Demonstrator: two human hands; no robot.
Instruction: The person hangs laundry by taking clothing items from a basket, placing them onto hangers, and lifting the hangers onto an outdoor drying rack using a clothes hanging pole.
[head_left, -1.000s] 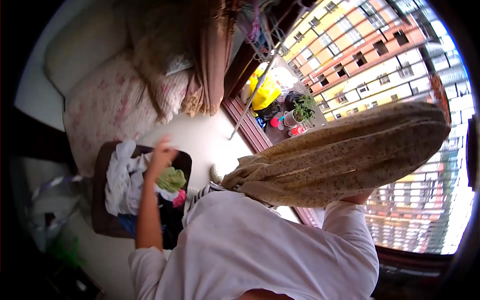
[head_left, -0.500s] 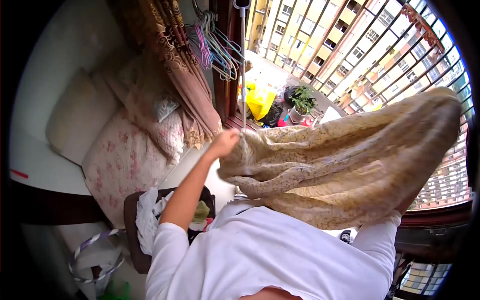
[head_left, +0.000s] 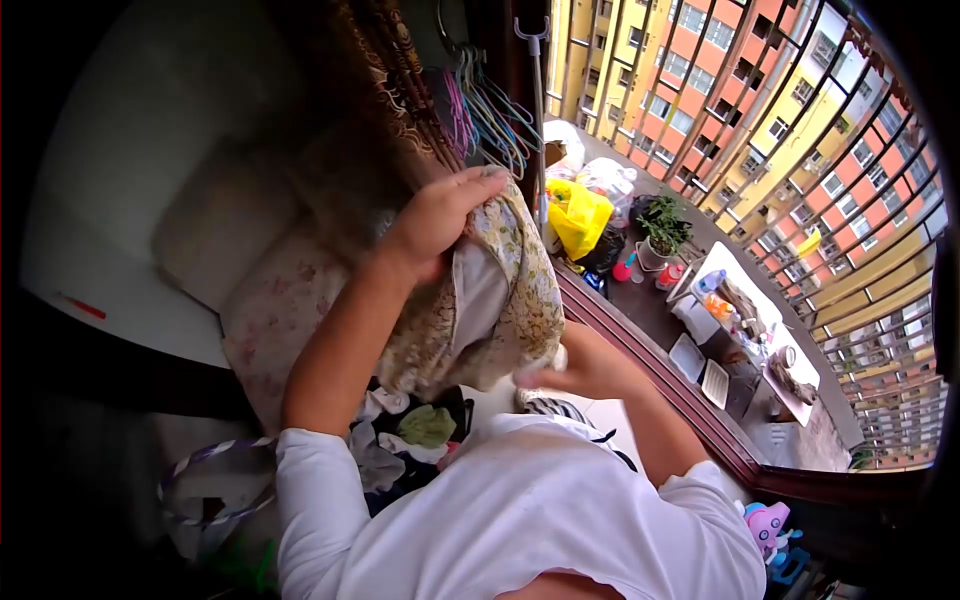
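Note:
A floral cloth [head_left: 515, 245], cream with yellow and green print and a paler inner side, hangs bunched in front of my chest. My left hand [head_left: 435, 225] is closed on its upper edge, thumb along the top. Beside the cloth's lower right edge is my right hand [head_left: 580, 362], its visible fingers stretched to the left and slightly blurred. The cloth covers part of that hand. Below the cloth, a pile of clothes [head_left: 425, 425] lies in a dark container.
Coloured hangers [head_left: 495, 110] hang by the curtain [head_left: 395, 70]. A pole [head_left: 537, 120] stands at the window frame. Outside are a yellow bag [head_left: 578, 215], a potted plant [head_left: 660, 230] and a cluttered white table [head_left: 745, 300]. A bed [head_left: 270, 310] is on the left.
The cloth was spread wide to the right and is now gathered close at the centre. My left hand has risen, and my right hand has come inward from the far right.

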